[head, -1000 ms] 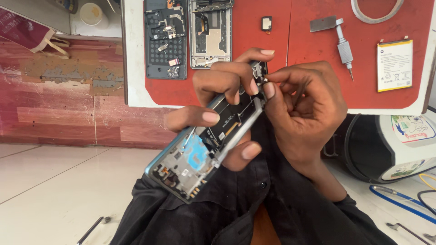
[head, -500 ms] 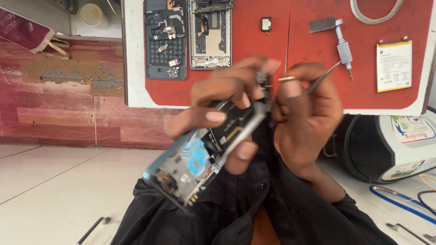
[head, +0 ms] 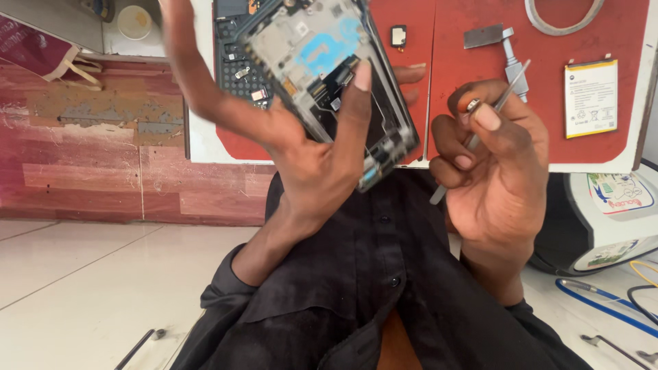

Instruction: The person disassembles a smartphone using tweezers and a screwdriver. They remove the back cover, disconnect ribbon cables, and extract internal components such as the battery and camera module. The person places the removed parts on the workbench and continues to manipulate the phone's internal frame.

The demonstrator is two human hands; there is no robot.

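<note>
The left hand (head: 308, 147) was raised with fingers spread wide; the right hand (head: 497, 161) was curled closed, thumb pressed on top.

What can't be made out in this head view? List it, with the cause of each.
- Head view: the opened phone has its top cut off by the frame edge; motion blur smears its small parts.
- The left hand covers part of the phone's lower board.
- The metal tool has its middle hidden in the right hand.
- The small piece at the thumb is too small to identify.
- The grey ring is cut off at the top.
</note>
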